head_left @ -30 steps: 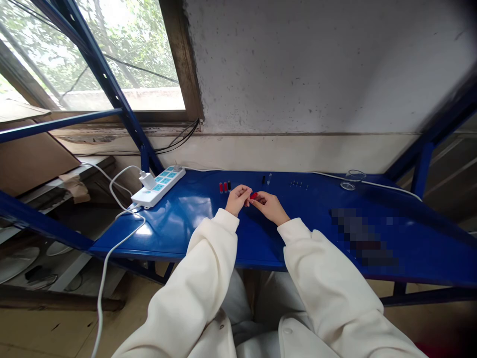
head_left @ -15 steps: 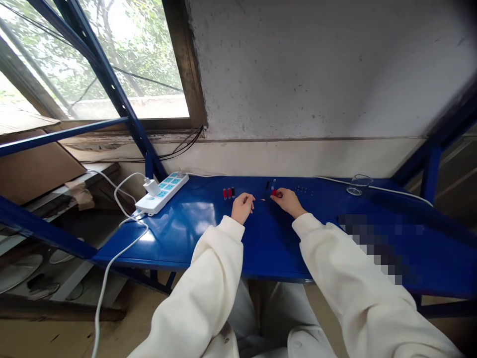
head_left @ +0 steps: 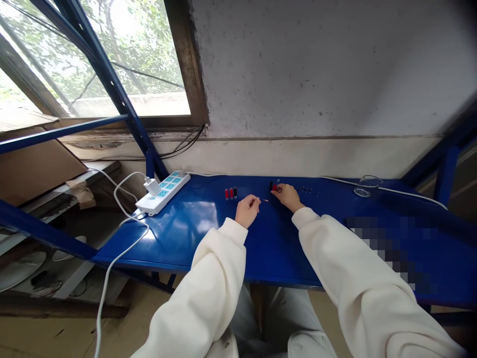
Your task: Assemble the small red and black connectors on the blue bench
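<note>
The right hand [head_left: 289,197] is pinching a small red piece [head_left: 275,188] between its fingertips at the far side of the blue shelf [head_left: 194,223]. The left hand [head_left: 247,210] is resting nearer, fingers curled together; any grip cannot be told.

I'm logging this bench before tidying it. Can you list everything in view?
shelf top: one, blue, across the middle
power strip: one, white with teal sockets, back left of the shelf top
charger: one, white, plugged into the power strip
cable: one, white, hanging off the left edge
small pieces: three, two red and one black, in a row beyond the left hand
black piece: one, beside the right fingertips
tiny dark parts: a row, count unclear, right of the right hand
glass dish: one, clear, back right
cardboard: brown, far left
window: one, upper left
left hand: curled, over the shelf top
right hand: fingers closed on a small red piece
</note>
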The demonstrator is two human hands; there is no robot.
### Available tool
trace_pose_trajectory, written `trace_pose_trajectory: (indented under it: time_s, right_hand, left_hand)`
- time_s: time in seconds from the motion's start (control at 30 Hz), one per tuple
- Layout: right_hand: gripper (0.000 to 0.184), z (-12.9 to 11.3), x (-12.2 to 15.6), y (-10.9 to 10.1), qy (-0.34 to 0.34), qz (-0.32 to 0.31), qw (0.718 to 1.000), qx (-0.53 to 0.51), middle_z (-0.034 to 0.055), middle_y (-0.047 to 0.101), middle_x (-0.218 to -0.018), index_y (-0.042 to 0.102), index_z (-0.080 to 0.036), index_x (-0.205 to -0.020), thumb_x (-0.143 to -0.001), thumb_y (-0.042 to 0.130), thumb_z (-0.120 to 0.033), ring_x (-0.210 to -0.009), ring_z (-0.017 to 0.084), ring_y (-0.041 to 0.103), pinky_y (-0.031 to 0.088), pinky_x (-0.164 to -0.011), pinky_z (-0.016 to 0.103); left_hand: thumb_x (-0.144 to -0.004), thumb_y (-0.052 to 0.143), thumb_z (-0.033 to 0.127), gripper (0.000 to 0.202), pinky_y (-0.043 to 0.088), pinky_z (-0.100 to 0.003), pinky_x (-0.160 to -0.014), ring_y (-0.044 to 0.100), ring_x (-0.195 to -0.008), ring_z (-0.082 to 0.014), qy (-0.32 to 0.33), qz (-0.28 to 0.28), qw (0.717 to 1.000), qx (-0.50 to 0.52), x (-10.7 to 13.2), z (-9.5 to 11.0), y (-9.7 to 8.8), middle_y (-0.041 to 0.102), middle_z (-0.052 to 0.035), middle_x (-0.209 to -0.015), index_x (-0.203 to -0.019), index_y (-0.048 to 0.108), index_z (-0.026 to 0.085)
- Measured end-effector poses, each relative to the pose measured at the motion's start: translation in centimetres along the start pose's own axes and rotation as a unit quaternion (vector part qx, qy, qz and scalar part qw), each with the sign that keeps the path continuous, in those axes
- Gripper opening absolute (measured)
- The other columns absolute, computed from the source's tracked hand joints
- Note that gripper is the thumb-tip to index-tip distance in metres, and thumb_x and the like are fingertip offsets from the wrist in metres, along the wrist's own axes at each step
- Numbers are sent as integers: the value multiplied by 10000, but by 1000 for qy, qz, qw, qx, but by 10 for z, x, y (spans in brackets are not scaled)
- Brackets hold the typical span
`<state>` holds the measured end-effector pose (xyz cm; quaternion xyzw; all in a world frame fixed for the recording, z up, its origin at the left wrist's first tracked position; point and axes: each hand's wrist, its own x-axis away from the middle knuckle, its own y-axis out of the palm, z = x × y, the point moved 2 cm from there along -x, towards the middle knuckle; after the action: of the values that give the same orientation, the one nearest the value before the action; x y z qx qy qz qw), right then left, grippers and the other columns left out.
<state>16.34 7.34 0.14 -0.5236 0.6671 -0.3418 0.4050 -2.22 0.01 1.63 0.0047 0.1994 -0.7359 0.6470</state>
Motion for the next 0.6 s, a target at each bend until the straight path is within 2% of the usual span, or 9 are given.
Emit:
trace_pose_trajectory:
  time_s: [0.6]
  right_hand:
    - [215,-3,-10,5,-10,-27,999,14,69,643,-789,632,-178,-806,-719,576,-366,-741,187,599,393,-593,247]
  left_hand:
    - [-809,402,349,243,374,-210,-512,455,-459,-78,8,3,1000,-8,0,1,0,495,33,-514,-712,532,168]
